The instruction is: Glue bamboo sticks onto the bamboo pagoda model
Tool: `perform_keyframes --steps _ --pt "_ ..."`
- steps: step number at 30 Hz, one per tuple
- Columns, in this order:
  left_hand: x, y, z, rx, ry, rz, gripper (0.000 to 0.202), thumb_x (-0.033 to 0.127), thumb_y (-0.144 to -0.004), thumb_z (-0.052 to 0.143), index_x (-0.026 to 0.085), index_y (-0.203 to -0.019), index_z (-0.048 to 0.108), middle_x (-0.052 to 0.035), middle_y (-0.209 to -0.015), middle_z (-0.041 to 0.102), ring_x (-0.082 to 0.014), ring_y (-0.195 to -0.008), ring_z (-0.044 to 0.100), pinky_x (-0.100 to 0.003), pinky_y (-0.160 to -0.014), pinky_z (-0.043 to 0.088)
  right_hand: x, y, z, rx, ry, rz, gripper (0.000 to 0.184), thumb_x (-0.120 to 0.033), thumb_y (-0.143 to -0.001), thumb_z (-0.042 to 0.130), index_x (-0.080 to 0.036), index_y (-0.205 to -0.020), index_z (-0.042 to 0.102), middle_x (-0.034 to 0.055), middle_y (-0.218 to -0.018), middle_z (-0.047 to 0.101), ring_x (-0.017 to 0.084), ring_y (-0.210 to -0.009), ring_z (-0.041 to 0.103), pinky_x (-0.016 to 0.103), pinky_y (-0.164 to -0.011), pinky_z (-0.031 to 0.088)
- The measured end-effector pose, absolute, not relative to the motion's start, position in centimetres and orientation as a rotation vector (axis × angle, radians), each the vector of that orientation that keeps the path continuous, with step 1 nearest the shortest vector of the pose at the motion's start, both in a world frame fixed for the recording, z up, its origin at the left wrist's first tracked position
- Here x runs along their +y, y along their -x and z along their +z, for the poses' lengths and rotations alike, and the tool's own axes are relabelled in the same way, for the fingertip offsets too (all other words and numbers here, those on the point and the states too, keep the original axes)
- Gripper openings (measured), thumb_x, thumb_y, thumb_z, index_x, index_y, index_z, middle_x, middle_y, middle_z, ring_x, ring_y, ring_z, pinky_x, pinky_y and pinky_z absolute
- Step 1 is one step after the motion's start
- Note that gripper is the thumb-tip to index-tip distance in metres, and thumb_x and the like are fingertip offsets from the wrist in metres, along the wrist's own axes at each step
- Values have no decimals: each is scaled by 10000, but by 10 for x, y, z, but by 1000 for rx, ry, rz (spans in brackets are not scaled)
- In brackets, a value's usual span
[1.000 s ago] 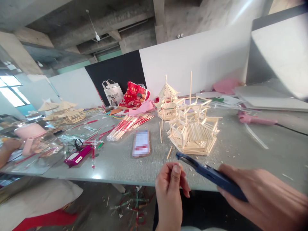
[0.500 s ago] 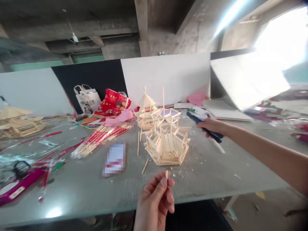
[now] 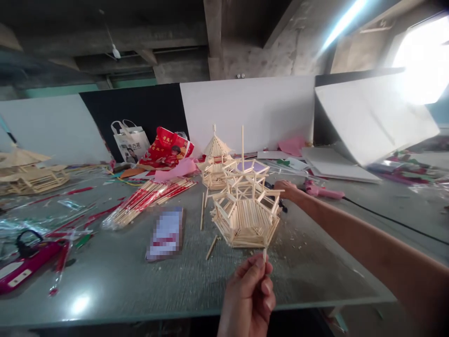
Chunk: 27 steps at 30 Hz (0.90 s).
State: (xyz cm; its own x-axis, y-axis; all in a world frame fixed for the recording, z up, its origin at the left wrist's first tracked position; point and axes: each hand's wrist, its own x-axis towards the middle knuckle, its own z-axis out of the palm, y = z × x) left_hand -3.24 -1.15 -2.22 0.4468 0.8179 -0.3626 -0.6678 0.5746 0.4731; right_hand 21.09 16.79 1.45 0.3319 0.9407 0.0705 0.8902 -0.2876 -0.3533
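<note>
My left hand (image 3: 250, 290), low in the middle, pinches a short wooden stick (image 3: 264, 255) upright between thumb and fingertips. Just beyond it stands a many-sided pavilion model (image 3: 249, 215) built of pale sticks, with one tall stick rising from it. My right hand (image 3: 286, 189) reaches to the model's right side, its fingers round a dark long-shaped tool (image 3: 284, 206). Only the tool's ends show past the hand and the model, so its kind is unclear. Behind is a second stick model with a pointed roof (image 3: 216, 147).
A pink glue gun (image 3: 321, 190) with a black cable lies right of my right hand. Left are bundled sticks (image 3: 143, 199), a blurred-out packet (image 3: 164, 236) and a magenta power strip (image 3: 31, 267). White boards (image 3: 343, 164) lean at the back right; loose sticks lie beside the model.
My right hand has moved left with the dark tool to beside the model, uncovering the glue gun. My left hand has shifted right, still pinching the short stick.
</note>
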Motion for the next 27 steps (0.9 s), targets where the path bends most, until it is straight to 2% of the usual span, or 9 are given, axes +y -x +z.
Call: perform_keyframes --steps 4,6,8,10,11,15,19,23,27 --pt "-8 26 -19 487 -186 857 121 82 -775 650 28 -883 655 -36 -708 590 -8 -461 453 -110 -382 347 128 -233 34 -1564 2250 70 302 -411 -886 520 -130 -963 599 53 -946 606 173 -877 575 372 -797 472" --pt "-9 21 -17 446 -146 831 96 74 -809 602 29 -883 643 -37 -721 582 -10 -470 456 -112 -385 346 92 -240 42 -1511 2187 3 353 -461 -888 464 -142 -895 613 60 -835 616 197 -819 571 360 -756 453" --pt "-12 14 -14 415 -117 822 77 89 -824 587 41 -866 629 -29 -725 570 -12 -475 454 -112 -383 337 51 -235 45 -1518 2085 18 395 -521 -883 417 -176 -881 609 46 -806 624 184 -768 569 310 -707 443" --pt "-16 7 -10 393 -106 833 61 116 -833 586 60 -836 611 -20 -725 558 -13 -482 448 -112 -387 331 11 -218 44 -1614 1944 127 434 -586 -858 409 -204 -860 616 16 -791 623 158 -732 561 258 -649 435" --pt "-18 4 -7 391 -107 848 66 130 -836 587 70 -813 600 -14 -717 551 -13 -479 439 -112 -385 324 -6 -206 43 -1659 1793 267 422 -585 -834 462 -197 -857 627 17 -756 610 159 -716 548 255 -629 426" --pt "-21 -4 1 414 -125 916 107 171 -831 602 95 -764 569 13 -677 523 -6 -458 402 -110 -368 290 -39 -159 39 -1767 1532 573 283 -464 -848 530 -206 -848 648 4 -770 604 139 -739 538 235 -662 413" --pt "-17 -10 -1 447 -141 971 113 178 -787 650 100 -768 571 24 -671 518 -4 -457 397 -112 -369 285 -28 -141 35 -1718 1483 747 269 -438 -849 530 -199 -828 652 -2 -728 591 117 -659 508 221 -590 387" --pt "-11 -14 -8 444 -191 1008 167 198 -732 712 107 -766 576 34 -644 507 -9 -460 404 -118 -373 284 -13 -142 29 -1562 1464 899 292 -463 -790 591 -186 -848 663 -13 -656 565 82 -528 407 217 -478 315" --pt "-10 -15 -8 444 -225 1006 214 221 -701 747 110 -742 569 40 -632 508 -9 -456 407 -117 -369 276 -12 -142 29 -1427 1388 1090 293 -448 -765 625 -160 -807 662 -3 -666 555 72 -524 388 213 -466 303"
